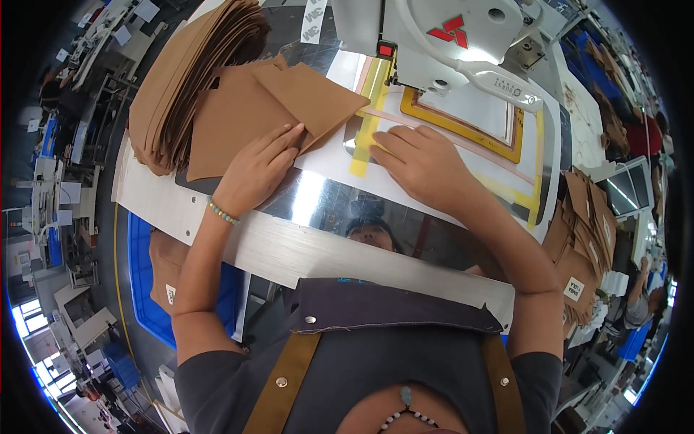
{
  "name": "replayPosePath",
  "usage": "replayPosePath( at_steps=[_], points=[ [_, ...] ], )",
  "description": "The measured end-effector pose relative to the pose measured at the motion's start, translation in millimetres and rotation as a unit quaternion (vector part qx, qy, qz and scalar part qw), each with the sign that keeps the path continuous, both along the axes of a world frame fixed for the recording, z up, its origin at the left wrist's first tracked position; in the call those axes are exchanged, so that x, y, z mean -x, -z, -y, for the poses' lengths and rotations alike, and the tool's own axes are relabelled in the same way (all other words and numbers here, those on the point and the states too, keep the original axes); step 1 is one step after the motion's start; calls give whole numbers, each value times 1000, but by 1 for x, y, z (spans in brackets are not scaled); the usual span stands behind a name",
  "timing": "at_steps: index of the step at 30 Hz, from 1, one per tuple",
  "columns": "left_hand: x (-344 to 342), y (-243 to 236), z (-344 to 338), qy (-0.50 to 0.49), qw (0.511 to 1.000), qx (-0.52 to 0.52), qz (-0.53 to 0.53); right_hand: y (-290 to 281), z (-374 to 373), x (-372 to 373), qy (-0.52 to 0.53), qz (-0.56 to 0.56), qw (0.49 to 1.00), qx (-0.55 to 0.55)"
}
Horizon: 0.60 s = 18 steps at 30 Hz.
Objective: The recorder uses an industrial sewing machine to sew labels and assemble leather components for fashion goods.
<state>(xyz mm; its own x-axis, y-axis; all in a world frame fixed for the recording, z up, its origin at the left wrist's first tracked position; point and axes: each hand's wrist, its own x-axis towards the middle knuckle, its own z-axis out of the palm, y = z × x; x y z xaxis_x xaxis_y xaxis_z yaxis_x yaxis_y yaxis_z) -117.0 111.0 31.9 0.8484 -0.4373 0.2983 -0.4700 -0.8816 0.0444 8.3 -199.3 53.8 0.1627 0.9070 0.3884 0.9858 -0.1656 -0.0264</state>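
The flat brown leather-like panel with a pointed corner (318, 94) lies aslant over a broader brown leather-like panel (235, 116), left of centre on the pale metal-topped table (289, 242), its tip toward the far edge. The left hand (260, 163) rests on these pieces with fingers extended, not clenched; the right hand (423, 163) is loosely curled at the yellow tape strip (361, 160), and I cannot tell whether it pinches anything. Because the panels overlap unevenly, pressing or dragging the top one could pull the lower along and skew both. Fingertips rubbing the strip might lift it. Toward the table's far right sits a yellow rectangular frame (515, 150), beneath a white sewing-machine-like head (448, 43); a hand straying under that could get hurt. The tall leaning stack of brown pieces (181, 87), near the table's left edge, might topple if nudged.
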Motion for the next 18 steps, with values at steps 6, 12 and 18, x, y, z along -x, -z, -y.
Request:
replayPosePath(
  at_steps=[6,12,18],
  points=[
    [21,8,-1,-46,999,-23,9,4,-42,-5,18,63,996,-68],
    [15,9,5,-78,996,-36,-5,11,-40,0,43,70,995,50],
    [0,3,2,-54,998,-30,-23,10,-28,6,68,61,996,-14]
  ],
)
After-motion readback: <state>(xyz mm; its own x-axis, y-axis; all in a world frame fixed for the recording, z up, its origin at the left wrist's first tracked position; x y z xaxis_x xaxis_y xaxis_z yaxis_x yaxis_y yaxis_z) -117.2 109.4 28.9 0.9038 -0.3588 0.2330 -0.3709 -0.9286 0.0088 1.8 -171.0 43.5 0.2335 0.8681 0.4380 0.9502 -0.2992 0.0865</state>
